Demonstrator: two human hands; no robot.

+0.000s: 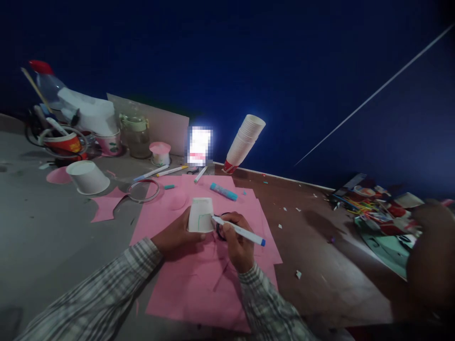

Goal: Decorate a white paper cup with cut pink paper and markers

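Observation:
A white paper cup [201, 208] with a green rectangle drawn on its side is gripped by my left hand [179, 232], over sheets of pink paper [199, 289]. Between the fingers of my right hand [240, 244] is a white marker with a blue end [245, 232]; its tip is at the cup's right side, by the green lines. Dark scissor-like loops [221, 231] show partly behind my right hand. Just beyond the cup lies a turquoise glue stick [223, 192], with a small teal marker cap [169, 187] to its left.
A tilted stack of paper cups [245, 142] stands at the back beside a bright pixelated screen [199, 146]. Left are an upturned cup [87, 177], a tape roll [143, 191], a glass jar [135, 137] and several markers. Clutter [386, 203] and a blurred brown shape occupy the right.

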